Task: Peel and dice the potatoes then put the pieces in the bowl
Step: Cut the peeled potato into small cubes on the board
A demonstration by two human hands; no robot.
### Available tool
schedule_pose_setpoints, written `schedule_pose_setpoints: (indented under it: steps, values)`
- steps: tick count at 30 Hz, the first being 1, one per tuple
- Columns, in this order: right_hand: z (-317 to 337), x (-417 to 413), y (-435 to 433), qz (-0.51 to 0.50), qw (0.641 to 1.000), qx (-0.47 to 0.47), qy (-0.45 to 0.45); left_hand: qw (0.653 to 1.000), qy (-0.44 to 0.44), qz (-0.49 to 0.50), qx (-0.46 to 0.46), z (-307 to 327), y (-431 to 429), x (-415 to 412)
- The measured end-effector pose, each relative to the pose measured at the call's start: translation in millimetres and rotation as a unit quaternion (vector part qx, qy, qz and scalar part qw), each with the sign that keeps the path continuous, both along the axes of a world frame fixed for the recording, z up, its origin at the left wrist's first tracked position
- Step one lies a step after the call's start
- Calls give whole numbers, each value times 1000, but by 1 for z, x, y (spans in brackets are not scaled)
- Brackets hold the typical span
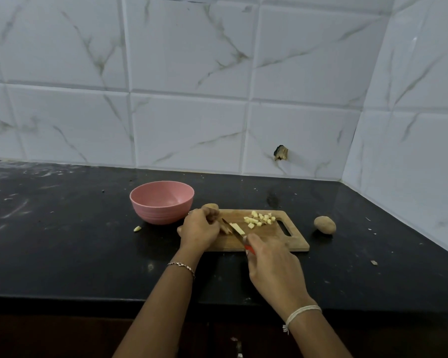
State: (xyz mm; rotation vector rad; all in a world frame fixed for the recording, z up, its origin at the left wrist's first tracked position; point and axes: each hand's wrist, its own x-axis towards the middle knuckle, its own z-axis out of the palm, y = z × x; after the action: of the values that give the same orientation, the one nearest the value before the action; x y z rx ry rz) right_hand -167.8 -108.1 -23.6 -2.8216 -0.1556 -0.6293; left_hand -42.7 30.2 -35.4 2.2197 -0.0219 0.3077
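A wooden cutting board [274,237] lies on the black counter with a heap of pale potato cubes [260,219] at its far side. My left hand [199,228] holds a potato piece [224,227] down on the board's left end, fingers curled over it. My right hand [269,262] grips a red-handled knife [234,229] whose blade rests against a pale potato strip [238,227]. An unpeeled potato [210,207] sits just behind my left hand. Another unpeeled potato [324,224] lies to the right of the board. The pink bowl [162,202] stands left of the board with nothing inside.
A stray potato bit [137,228] lies on the counter in front of the bowl. Tiled walls close off the back and the right side. The counter's front edge runs just below my forearms.
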Motion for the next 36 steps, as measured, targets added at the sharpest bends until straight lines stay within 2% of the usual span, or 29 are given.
schedule_pose_setpoints:
  steps: [6, 9, 12, 16, 26, 31, 36]
  values:
    - [-6, -3, -2, 18, 999, 27, 7, 999, -13, -1, 38, 2, -1, -3]
    - [-6, -1, -8, 6, 999, 41, 5, 997, -47, -10, 60, 2, -3, -6]
    - [-3, 3, -19, -25, 997, 60, -30, 983, -97, -50, 145, -1, -8, -9]
    - [-2, 4, -31, -65, 995, 68, -34, 959, -81, -108, 251, -3, -13, -12]
    - [-9, 9, -37, -79, 989, 118, -29, 972, -83, -90, 199, -1, -8, -11]
    - [-10, 10, -40, -80, 988, 133, -14, 968, -88, -17, 235, 1, -1, -15]
    - [-11, 8, -41, -81, 987, 141, -8, 953, -125, 1, 275, 0, -7, -15]
